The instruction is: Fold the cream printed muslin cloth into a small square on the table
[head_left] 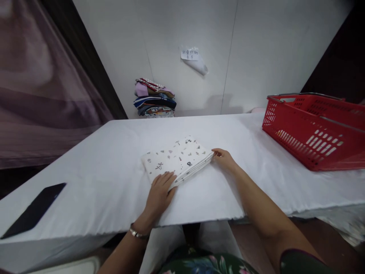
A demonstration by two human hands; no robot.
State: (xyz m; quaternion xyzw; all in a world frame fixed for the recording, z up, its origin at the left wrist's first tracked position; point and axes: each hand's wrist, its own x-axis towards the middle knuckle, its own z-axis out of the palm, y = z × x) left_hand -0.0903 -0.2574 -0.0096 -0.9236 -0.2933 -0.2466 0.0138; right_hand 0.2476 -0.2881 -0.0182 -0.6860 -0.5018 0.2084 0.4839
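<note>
A folded white cloth [176, 156] with small dark printed shapes lies in the middle of the white table [114, 144]. My left hand [160, 192] lies flat with fingers stretched out on the cloth's near corner. My right hand [224, 159] pinches the cloth's right corner between thumb and fingers. A metal bracelet shows on my left wrist.
A red plastic basket [313, 129] with metal handles stands at the table's right. A dark phone [34, 209] lies near the left front edge. A pile of folded coloured cloths [154, 98] sits at the far edge against the white wall. A paper note [190, 54] hangs on the wall.
</note>
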